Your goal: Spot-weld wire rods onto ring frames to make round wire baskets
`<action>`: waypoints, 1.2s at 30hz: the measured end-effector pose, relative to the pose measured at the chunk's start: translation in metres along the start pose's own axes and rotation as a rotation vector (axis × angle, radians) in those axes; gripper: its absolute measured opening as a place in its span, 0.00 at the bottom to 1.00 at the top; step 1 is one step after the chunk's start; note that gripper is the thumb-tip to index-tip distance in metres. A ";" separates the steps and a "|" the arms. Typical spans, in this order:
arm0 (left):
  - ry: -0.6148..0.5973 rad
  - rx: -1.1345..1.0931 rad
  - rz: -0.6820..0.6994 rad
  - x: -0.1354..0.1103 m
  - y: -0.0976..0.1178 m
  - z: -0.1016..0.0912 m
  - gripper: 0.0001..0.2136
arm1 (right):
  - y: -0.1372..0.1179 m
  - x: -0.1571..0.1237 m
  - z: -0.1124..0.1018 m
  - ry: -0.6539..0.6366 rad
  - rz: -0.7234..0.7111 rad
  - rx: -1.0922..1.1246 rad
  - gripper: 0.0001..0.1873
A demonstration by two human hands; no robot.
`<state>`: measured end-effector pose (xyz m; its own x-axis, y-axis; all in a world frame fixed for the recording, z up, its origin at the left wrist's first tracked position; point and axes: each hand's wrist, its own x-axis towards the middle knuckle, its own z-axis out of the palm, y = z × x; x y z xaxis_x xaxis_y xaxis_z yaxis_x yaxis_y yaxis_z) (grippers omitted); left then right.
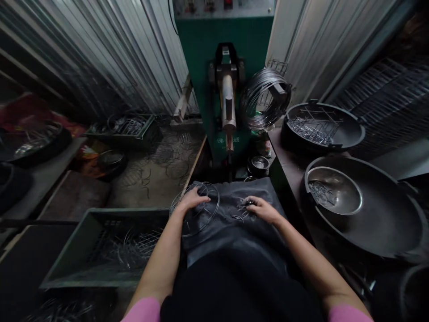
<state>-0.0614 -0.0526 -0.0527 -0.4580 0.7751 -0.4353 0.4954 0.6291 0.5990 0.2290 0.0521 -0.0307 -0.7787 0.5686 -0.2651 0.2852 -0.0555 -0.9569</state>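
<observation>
My left hand [194,200] grips a round frame of thin wire [218,205] at its upper part, with the thumb reaching toward the ring's middle. The frame rests over the dark apron [228,232] across my lap. To the right, the fingers of my right hand [261,209] are closed on small wire pieces [241,203], partly hidden by the fingertips. A few curved wire pieces [237,218] lie on the apron just below that hand. Straight ahead of both hands stands a green machine [194,58] with a copper-coloured rod [229,129] pointing down toward my lap.
On the left, a green crate [97,279] holds wire parts; another crate [130,141] sits farther back. Loose wire rings [177,167] lie on the board. A wire coil [264,100] hangs beside the machine. Black pans [378,223] and a metal bowl [348,192] line the right.
</observation>
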 end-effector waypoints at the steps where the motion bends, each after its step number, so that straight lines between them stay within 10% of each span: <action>1: -0.009 0.010 0.006 0.000 -0.001 0.000 0.34 | 0.002 0.004 0.009 -0.101 -0.035 -0.093 0.12; 5: -0.022 0.058 0.006 -0.002 -0.004 -0.002 0.36 | 0.010 0.011 0.019 -0.301 -0.068 -0.287 0.15; 13: 0.011 0.044 0.050 -0.009 -0.005 -0.006 0.35 | 0.026 0.013 0.007 -0.134 0.055 -0.389 0.21; 18: 0.017 0.048 0.034 -0.010 -0.009 -0.007 0.37 | 0.033 0.009 0.039 -0.188 -0.026 -0.829 0.33; 24: 0.032 0.027 0.018 -0.003 -0.014 -0.005 0.41 | 0.036 0.016 0.059 -0.075 0.063 -1.113 0.25; 28: 0.029 0.013 0.038 -0.008 -0.010 -0.011 0.39 | 0.020 0.015 0.043 -0.140 0.037 -0.989 0.24; 36: 0.262 0.063 0.244 -0.045 0.049 -0.046 0.42 | -0.031 0.036 0.045 0.204 -0.044 -0.080 0.18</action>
<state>-0.0501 -0.0594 0.0276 -0.4901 0.8668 -0.0923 0.6545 0.4358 0.6178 0.1666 0.0371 -0.0158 -0.6646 0.7237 -0.1859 0.3032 0.0338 -0.9523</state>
